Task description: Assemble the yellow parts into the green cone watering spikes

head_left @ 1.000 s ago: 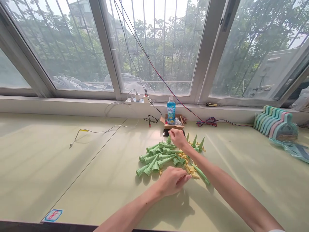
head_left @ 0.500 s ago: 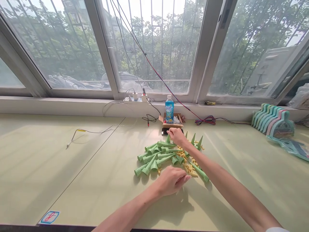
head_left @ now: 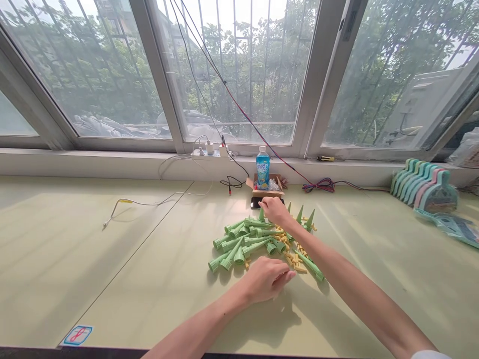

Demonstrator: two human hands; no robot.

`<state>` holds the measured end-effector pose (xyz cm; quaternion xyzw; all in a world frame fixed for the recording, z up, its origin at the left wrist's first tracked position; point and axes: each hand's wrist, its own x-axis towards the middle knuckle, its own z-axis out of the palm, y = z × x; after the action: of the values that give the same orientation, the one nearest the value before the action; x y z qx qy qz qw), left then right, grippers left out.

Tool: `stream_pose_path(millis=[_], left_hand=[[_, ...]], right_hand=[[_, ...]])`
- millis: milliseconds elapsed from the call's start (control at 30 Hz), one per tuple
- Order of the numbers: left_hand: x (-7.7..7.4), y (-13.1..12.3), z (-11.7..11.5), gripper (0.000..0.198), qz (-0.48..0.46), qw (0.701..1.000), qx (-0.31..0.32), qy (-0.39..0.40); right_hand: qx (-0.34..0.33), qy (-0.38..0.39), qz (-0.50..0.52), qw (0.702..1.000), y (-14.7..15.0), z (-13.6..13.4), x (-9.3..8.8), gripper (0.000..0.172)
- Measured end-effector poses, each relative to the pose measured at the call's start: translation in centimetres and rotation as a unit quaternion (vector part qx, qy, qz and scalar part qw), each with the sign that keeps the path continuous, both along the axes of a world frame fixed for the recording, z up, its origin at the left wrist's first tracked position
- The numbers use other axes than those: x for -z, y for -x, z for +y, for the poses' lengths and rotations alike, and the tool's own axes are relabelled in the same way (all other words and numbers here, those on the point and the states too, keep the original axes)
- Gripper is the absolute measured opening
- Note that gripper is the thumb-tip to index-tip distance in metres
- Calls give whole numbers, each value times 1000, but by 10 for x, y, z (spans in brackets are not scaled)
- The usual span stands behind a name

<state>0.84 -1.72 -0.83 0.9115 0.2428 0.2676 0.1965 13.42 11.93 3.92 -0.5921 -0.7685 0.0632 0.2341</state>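
Note:
My right hand (head_left: 275, 210) reaches to the far side of a pile of green plastic cones (head_left: 239, 244). Its fingers are pinched at the tip of an upright green cone (head_left: 261, 215), whose lower part shows beneath them. Closer to me, my left hand (head_left: 267, 280) hovers low over the table with curled fingers; whatever they may hold is hidden. Small yellow plastic pieces (head_left: 295, 262) lie among and right of the cones. A few more cones (head_left: 310, 220) stand point up beyond my right forearm, and one green cone (head_left: 310, 265) lies beside it.
Behind the pile are a dark phone (head_left: 256, 203) and an open cardboard box (head_left: 269, 193) with a blue bottle (head_left: 262, 169). Coiled cable (head_left: 320, 186) lies by the sill. Pastel dustpan-like items (head_left: 422, 185) stand at right. A thin cable (head_left: 142, 203) crosses the table at left.

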Motion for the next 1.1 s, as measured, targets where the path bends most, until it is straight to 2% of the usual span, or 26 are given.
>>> stream_pose_path(millis=[333, 433, 533, 600, 667, 833, 933, 1100], left_hand=[[-1, 0, 0, 37, 4, 1000, 1, -1], [-3, 0, -1, 37, 5, 1000, 2, -7], [-5, 0, -3, 38, 11, 1000, -7, -9], [-5, 1, -3, 38, 11, 1000, -13, -9], [-4, 0, -3, 39, 5, 1000, -12, -13], [1, 0, 1, 39, -2, 1000, -1, -21], [1, 0, 2, 39, -4, 1000, 1, -21], [0, -1, 2, 39, -6, 1000, 4, -22]], right_hand=[[10, -1, -16, 1000, 0, -6, -3, 23], [6, -17, -3, 1000, 2, -14, -6, 29], [-18, -67, 18, 997, 8, -25, -6, 28], [-64, -72, 6, 995, 13, -31, -4, 23], [-97, -55, -16, 994, 18, -35, 0, 23], [-131, 5, -64, 989, 27, -34, 6, 32], [-133, 41, -82, 987, 30, -29, 9, 30], [-125, 57, -84, 987, 32, -23, 14, 24]])
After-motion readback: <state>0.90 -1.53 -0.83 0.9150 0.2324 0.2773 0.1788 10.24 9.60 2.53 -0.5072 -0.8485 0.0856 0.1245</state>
